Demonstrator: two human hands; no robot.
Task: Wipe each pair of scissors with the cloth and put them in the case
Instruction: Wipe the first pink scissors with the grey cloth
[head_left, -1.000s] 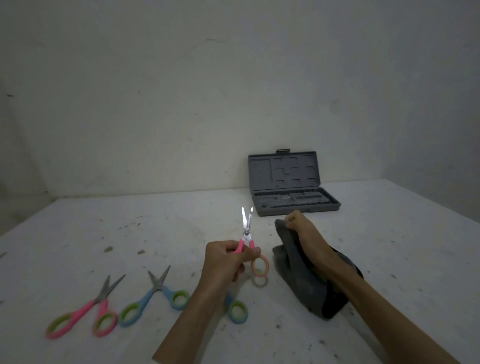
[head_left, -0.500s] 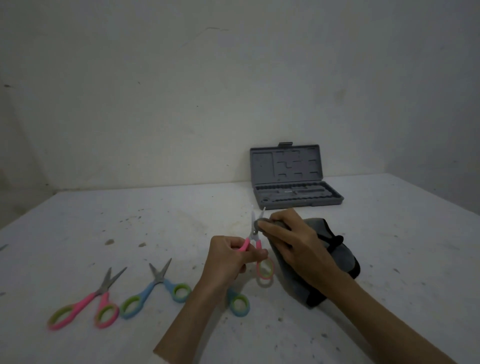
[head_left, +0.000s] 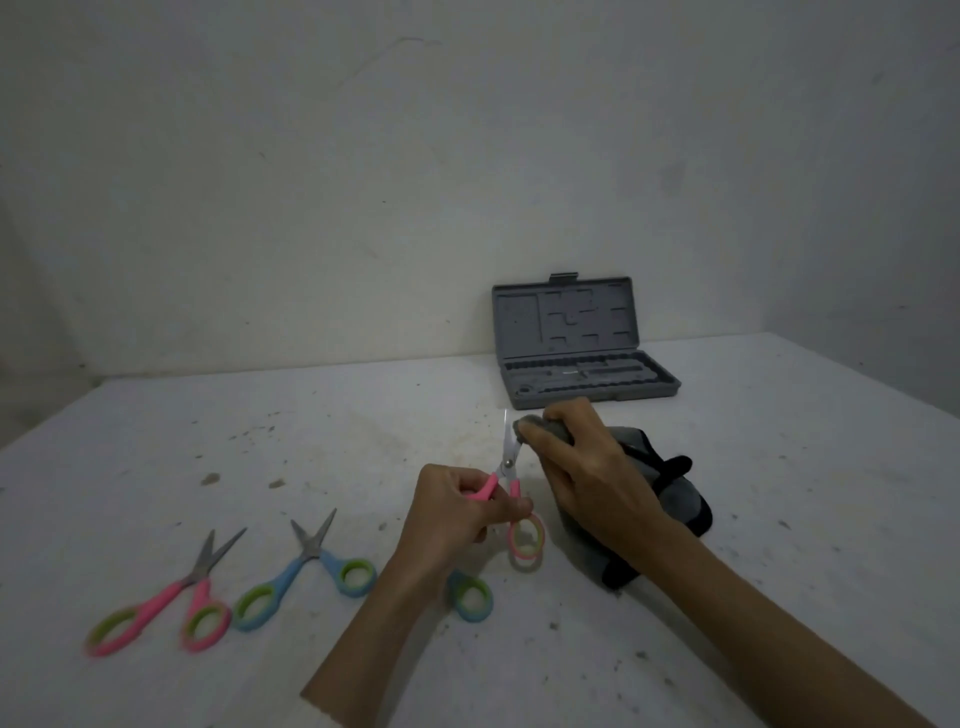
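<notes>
Nearest, blue handle loop (head_left: 471, 598) pokes out under left forearm. Left hand (head_left: 451, 512) grips pink scissors (head_left: 506, 480) by handles, blades up. Right hand (head_left: 582, 470) pinches grey cloth (head_left: 670, 496) against one blade. Two scissors lie left: pink pair (head_left: 171, 597), blue pair (head_left: 306, 571). Open grey case (head_left: 582, 353) sits at far wall.

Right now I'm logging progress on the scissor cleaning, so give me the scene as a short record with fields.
left hand: holds pink scissors by the handles, blades up
right hand: presses grey cloth against one blade
waiting on table: pink-handled pair, blue-handled pair, a blue loop partly hidden behind the left arm
case: open at the back, near the wall; no scissors seen inside
stage: wiping the first pair
</notes>
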